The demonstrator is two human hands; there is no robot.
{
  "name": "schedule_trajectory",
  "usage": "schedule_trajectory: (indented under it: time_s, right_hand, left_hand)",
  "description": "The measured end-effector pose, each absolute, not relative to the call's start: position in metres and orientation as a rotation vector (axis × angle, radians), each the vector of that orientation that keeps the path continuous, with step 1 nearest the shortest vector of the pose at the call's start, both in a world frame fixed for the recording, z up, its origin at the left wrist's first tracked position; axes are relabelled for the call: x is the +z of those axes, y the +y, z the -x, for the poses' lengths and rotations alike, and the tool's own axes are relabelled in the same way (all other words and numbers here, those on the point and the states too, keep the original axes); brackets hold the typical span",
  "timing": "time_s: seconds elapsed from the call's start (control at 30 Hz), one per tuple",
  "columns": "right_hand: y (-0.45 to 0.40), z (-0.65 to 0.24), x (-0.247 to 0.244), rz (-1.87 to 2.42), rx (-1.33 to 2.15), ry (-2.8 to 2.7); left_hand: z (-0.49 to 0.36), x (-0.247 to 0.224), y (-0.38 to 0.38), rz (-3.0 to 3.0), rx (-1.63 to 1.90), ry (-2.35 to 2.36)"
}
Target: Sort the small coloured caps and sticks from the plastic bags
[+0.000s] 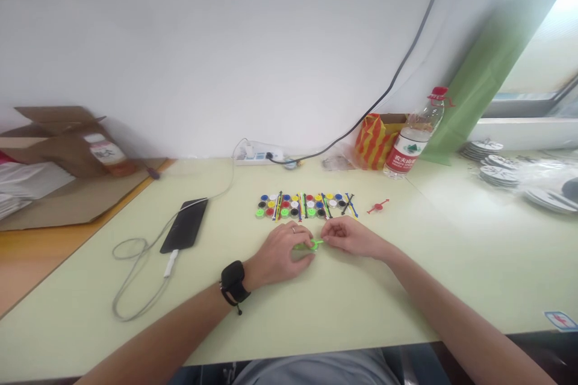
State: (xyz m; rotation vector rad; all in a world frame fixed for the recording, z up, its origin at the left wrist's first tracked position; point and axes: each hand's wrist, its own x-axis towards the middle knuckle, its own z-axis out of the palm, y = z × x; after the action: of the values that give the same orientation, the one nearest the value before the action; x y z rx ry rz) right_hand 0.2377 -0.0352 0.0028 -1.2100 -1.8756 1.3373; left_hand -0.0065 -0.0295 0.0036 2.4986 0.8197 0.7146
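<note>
A bright green plastic arrow piece with a round middle (315,245) lies low over the table between my hands. My left hand (284,251), with a ring and a black wristband, curls over its left part, fingers closed on it. The right end of the same piece is pinched between thumb and fingers of my right hand (350,236). Just beyond my hands sit rows of small round discs (309,205) in several colours, with thin coloured arrow sticks (301,207) laid between the groups. A red arrow piece (378,207) with a round centre lies apart, to the right.
On the left, a black phone (184,226) lies with a white cable (170,263) plugged in, near an open cardboard box (58,192). Against the wall are a power strip (258,154), a striped bag (376,142) and a large water bottle (413,138). Stacked discs (499,175) stand far right.
</note>
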Motion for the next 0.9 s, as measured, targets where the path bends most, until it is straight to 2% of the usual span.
schedule_trajectory:
  time_s: [0.27, 0.43, 0.57, 0.73, 0.9]
  right_hand:
    - [-0.05, -0.242, -0.01, 1.231, 1.213, -1.876]
    - [-0.064, -0.241, -0.013, 1.247, 1.137, -1.781]
    - [-0.072, -0.235, -0.001, 1.361, 1.073, -1.743]
    - [-0.075, -0.243, 0.023, 1.093, 1.355, -1.656]
    - [-0.061, -0.258, 0.033, 1.228, 1.17, -1.636]
  left_hand:
    - [0.008, 0.007, -0.034, -2.496, 0.66, 0.8]
    - [0.011, 0.006, -0.032, -2.38, 0.766, 0.831]
    - [0.012, 0.002, -0.029, -2.26, 0.883, 0.961]
    - [0.012, 0.002, -0.026, -2.205, 0.973, 1.039]
    - [0.011, 0.003, -0.024, -2.184, 1.001, 1.065]
